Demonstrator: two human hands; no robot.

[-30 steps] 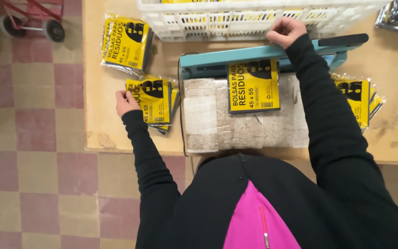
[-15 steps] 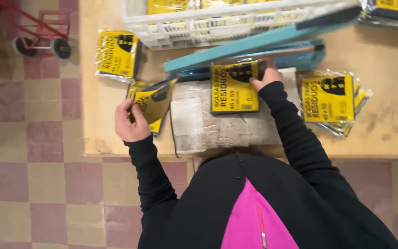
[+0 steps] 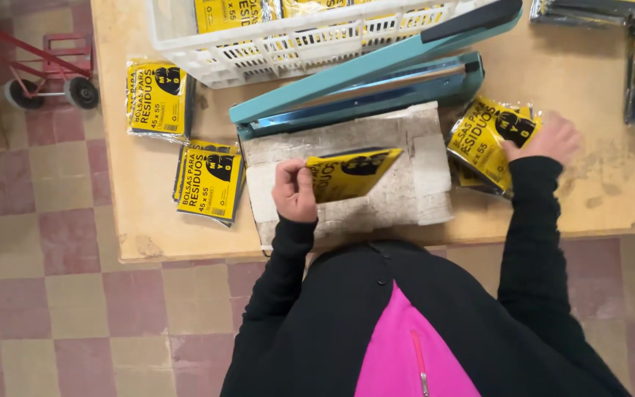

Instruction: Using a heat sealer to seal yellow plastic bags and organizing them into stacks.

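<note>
The left hand [image 3: 295, 191] grips a yellow packet [image 3: 352, 173] by its left end, holding it tilted over the grey block [image 3: 413, 184] at the desk's [image 3: 597, 184] front edge. The right hand [image 3: 542, 140] rests on a second yellow packet [image 3: 488, 138] topping a small pile just right of the block. Behind the block stands a teal sealer [image 3: 376, 81], its arm raised. A white basket [image 3: 288, 44] with more packets sits beyond it. Two further stacks [image 3: 211, 182] lie left of the block. A red trolley [image 3: 45, 66] stands on the chequered floor [image 3: 75, 294].
</note>
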